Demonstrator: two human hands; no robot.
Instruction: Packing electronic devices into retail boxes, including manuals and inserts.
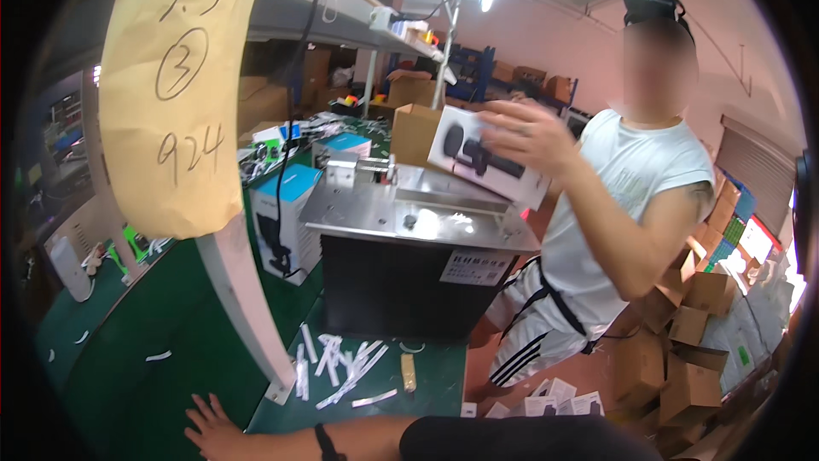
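Note:
My left hand (pixel 215 437) rests on the green tabletop (pixel 171 393) at the lower left, fingers spread and holding nothing. A dark band circles that forearm, and a black sleeve covers the arm higher up. Nearest to the hand are the foot of a pale metal post (pixel 243 316) and scattered white paper strips (pixel 341 367). A small tan block (pixel 409 373) lies beside the strips. My right hand is out of the picture. Across from me, a co-worker's blurred hand (pixel 533 139) is at a white box (pixel 465 150) printed with a black device, above a steel-topped machine (pixel 367 209).
A handwritten tan paper (pixel 175 192) hangs large at the upper left. Behind the post stands a blue-and-white box (pixel 286 231). A black cable (pixel 286 137) dangles over the table. Brown cartons (pixel 691 384) are piled on the right, with small white boxes (pixel 559 397) low near the co-worker.

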